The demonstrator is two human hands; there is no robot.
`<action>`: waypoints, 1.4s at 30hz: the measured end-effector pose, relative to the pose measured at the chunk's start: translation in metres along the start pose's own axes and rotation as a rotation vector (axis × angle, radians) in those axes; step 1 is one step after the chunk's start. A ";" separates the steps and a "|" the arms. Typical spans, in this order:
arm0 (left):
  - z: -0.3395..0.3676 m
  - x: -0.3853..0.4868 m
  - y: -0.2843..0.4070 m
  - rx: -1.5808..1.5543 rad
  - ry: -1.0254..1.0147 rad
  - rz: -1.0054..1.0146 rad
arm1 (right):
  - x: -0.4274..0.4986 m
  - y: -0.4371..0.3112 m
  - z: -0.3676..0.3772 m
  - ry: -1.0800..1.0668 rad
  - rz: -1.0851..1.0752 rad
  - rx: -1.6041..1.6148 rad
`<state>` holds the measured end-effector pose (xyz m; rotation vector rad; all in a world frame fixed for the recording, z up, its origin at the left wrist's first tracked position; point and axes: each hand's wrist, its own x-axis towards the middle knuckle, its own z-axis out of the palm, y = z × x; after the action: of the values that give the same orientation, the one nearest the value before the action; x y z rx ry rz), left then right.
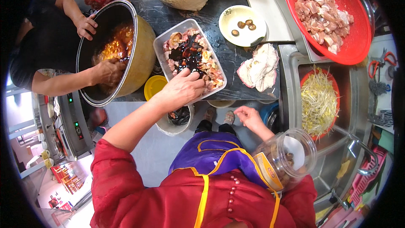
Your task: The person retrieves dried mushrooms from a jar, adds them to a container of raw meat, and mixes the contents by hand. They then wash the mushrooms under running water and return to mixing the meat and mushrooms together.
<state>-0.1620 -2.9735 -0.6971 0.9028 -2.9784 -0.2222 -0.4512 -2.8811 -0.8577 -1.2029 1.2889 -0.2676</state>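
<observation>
My left hand (186, 87) reaches into a clear plastic container (222, 75) of cut raw meat (215, 80) with dark sauce (186, 53) on it. Its fingertips touch the food and are partly hidden. In front of my apron, past the table's front edge, my right hand (251, 118) hangs with loosely bent fingers; I see nothing in it. A clear plastic jar (305, 152) without a lid, holding brown pieces like dried mushrooms, is tucked in the crook of my right arm. A cream bowl (229, 31) behind the container holds several mushrooms (241, 24).
At left, another person's hand (110, 72) works inside a large metal pot (144, 44) of reddish-brown food. A crumpled cloth (261, 66) lies right of the container. Further right are a red colander (364, 38) of raw meat and a sink (292, 69) with bean sprouts (318, 101).
</observation>
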 end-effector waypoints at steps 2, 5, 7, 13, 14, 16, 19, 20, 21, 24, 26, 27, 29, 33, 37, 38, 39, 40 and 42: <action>-0.012 -0.012 -0.007 0.023 -0.097 -0.048 | -0.001 0.000 -0.001 -0.001 0.002 0.010; -0.016 -0.012 -0.012 0.021 -0.047 -0.056 | -0.001 0.001 0.001 0.005 -0.002 0.033; -0.008 -0.002 -0.010 -0.010 -0.032 -0.022 | 0.001 0.002 0.003 -0.005 0.020 0.057; -0.002 -0.005 -0.005 0.059 -0.154 0.031 | 0.006 -0.002 0.003 0.018 0.001 -0.012; -0.007 -0.013 -0.009 0.033 -0.204 0.000 | 0.006 -0.004 0.002 0.019 -0.029 0.000; -0.017 -0.026 -0.017 0.089 -0.346 -0.082 | 0.004 -0.009 0.000 0.007 -0.012 0.016; -0.025 -0.031 -0.024 -1.446 0.024 -0.619 | 0.002 -0.018 -0.004 -0.015 0.026 0.051; -0.026 -0.029 -0.025 -1.692 0.083 -0.680 | 0.001 -0.020 -0.006 0.008 -0.007 0.045; -0.024 -0.025 -0.023 -2.041 0.210 -0.769 | 0.001 -0.021 -0.008 0.021 -0.022 0.042; -0.017 -0.010 -0.018 -2.251 0.300 -0.606 | -0.001 -0.021 -0.013 0.060 -0.052 0.032; -0.012 -0.004 -0.014 -2.330 0.326 -0.631 | -0.003 -0.017 -0.016 0.087 -0.064 0.027; -0.011 -0.002 -0.014 -2.335 0.330 -0.661 | -0.005 -0.015 -0.017 0.098 -0.069 0.025; -0.011 -0.003 -0.017 -2.344 0.302 -0.608 | -0.009 -0.009 -0.020 0.109 -0.067 0.036; -0.016 -0.011 -0.027 -1.770 0.367 -0.813 | -0.019 0.001 -0.024 0.104 -0.016 0.096; -0.013 0.000 -0.027 -0.852 0.296 -0.557 | -0.021 0.004 -0.024 0.090 0.076 0.118; -0.011 0.003 -0.023 -0.803 0.201 -0.653 | -0.020 0.004 -0.025 0.107 0.037 0.104; -0.010 0.008 -0.019 -0.629 0.225 -0.561 | -0.019 0.004 -0.025 0.112 0.021 0.093; -0.010 0.010 -0.018 -0.579 0.271 -0.557 | -0.017 0.004 -0.025 0.105 0.017 0.091; -0.010 0.013 -0.016 -0.519 0.330 -0.594 | -0.015 0.005 -0.025 0.115 -0.012 0.067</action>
<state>-0.1633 -2.9949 -0.6893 1.5171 -2.1226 -0.7266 -0.4794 -2.8813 -0.8480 -1.1521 1.3620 -0.3913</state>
